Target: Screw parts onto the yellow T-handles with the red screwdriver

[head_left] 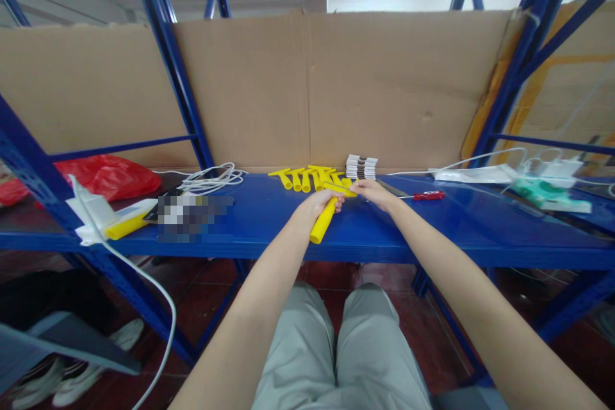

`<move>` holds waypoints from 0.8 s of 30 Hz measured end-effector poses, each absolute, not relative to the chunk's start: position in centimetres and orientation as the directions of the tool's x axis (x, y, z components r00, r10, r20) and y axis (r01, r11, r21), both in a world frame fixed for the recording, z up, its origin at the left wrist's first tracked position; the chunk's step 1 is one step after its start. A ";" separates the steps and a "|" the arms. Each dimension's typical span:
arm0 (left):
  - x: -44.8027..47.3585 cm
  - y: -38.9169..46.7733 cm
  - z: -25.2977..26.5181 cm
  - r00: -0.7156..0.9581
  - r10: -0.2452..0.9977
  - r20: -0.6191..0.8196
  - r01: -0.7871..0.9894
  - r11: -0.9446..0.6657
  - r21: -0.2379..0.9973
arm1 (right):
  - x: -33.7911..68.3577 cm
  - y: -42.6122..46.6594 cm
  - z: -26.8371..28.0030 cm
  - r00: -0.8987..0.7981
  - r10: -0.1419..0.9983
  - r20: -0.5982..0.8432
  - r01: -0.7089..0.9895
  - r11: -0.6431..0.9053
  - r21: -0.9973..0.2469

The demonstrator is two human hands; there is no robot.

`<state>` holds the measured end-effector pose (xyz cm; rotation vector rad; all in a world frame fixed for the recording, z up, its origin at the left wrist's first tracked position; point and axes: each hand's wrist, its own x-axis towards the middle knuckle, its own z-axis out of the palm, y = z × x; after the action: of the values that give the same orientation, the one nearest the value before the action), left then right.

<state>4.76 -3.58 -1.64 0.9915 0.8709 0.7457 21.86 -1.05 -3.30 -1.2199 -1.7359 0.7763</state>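
Note:
My left hand (323, 201) is closed around a yellow T-shaped scraper (323, 223), its round handle pointing down toward me over the table's front edge. The fingers of my right hand (375, 195) pinch the right end of the scraper's crosswise head (342, 189); whether they also hold something small is hidden. Several more yellow scrapers (306, 179) lie in a row just behind my hands. A stack of small white packs with dark bands (361, 167) stands behind my right hand. Right of that hand lies a screwdriver with a red handle (429, 195).
The blue table (269, 224) sits within a blue metal frame, with a cardboard sheet (336, 90) upright behind. Coiled white cable (216, 178) and a red plastic bag (108, 178) lie left; a green-and-white packet (548, 195) lies right. Another person's shoes (79, 384) show lower left.

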 end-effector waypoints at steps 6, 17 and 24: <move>4.8 -3.5 -1.7 0.460 0.845 -0.274 -0.122 0.366 0.923 | 21.3 -0.9 -3.5 -0.141 0.938 0.315 0.458 0.344 -0.820; 5.1 -4.1 -1.5 0.412 0.873 -0.261 -0.126 0.338 0.933 | 20.8 -1.4 -3.2 -0.126 0.945 0.302 0.501 0.323 -0.803; 5.2 -4.1 -1.6 0.408 0.877 -0.252 -0.122 0.326 0.937 | 20.7 -0.8 -3.4 -0.077 0.952 0.296 0.510 0.293 -0.809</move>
<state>5.16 -4.11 -1.62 1.0209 0.9163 0.7913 20.67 -0.82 -3.41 -1.3365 -1.7173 0.6588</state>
